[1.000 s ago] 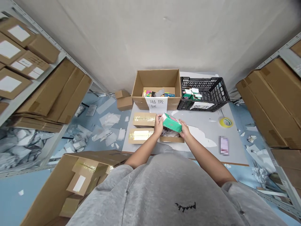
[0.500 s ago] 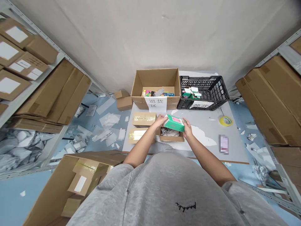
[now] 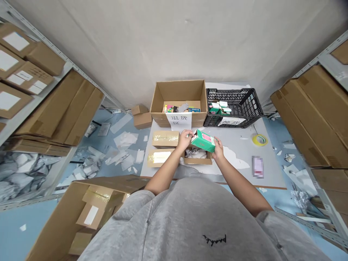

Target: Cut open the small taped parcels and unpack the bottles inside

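Note:
A green box [image 3: 205, 140] with a pink and white panel is held tilted above an open cardboard carton [image 3: 198, 160] of crumpled paper. My right hand [image 3: 218, 148] grips the box's right end. At the left end, which shows white flaps and seems opened, the bent fingers of my left hand [image 3: 186, 137] are closed at the flap edge. Whatever lies inside the green box is hidden. Two taped cardboard boxes [image 3: 165, 138] lie just left of my left forearm, one behind the other.
A large carton [image 3: 178, 88] with a paper sign and a black plastic crate [image 3: 244, 103] holding small boxes stand at the back. Yellow tape [image 3: 259, 140] and a blurred pinkish item [image 3: 258, 167] lie right. A big open carton [image 3: 54, 217] is at lower left; shelves flank both sides.
My left hand has shifted from gripping the green box's left side to its end flap, which now looks opened. The box has tilted slightly, its right end lower.

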Demonstrator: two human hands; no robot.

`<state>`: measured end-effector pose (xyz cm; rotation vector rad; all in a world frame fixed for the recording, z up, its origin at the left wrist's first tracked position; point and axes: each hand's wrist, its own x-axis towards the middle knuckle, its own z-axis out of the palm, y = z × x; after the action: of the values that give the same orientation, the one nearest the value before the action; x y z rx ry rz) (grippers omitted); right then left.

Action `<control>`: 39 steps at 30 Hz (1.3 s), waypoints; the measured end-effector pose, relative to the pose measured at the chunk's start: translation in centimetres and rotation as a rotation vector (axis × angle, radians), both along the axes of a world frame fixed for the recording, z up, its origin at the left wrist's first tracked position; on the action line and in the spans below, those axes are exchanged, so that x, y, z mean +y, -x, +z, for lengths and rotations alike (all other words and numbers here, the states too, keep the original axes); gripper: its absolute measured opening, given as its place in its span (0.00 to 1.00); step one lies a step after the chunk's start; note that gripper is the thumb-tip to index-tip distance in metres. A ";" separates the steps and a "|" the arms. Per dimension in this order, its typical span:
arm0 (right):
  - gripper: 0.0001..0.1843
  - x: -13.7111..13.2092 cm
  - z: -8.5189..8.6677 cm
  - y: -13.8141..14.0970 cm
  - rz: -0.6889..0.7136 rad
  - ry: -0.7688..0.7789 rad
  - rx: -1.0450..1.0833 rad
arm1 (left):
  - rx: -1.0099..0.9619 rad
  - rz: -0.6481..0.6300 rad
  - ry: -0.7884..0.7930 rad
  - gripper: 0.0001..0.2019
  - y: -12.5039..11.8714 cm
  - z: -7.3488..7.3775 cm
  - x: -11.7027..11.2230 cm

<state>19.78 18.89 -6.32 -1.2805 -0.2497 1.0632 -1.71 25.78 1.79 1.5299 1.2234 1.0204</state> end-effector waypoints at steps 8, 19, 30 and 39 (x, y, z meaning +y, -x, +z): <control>0.24 -0.4 0.0 -0.2 -0.004 0.006 0.020 | 0.297 -0.133 -0.109 0.17 1.2 2.1 0.3; 0.21 0.1 -0.5 -0.8 -0.096 0.005 0.022 | 0.051 -0.450 -0.088 0.14 0.4 3.1 1.0; 0.14 0.5 -0.2 -1.3 -0.142 -0.017 0.158 | 0.323 -0.325 -0.318 0.23 -0.2 1.7 0.2; 0.14 0.5 0.0 -0.9 -0.117 -0.019 0.103 | 0.183 -0.331 -0.264 0.27 -0.9 1.4 -0.3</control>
<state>20.72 19.36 -6.37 -1.2049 -0.1060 1.0210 -0.83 25.49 3.17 1.9911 0.9364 0.8595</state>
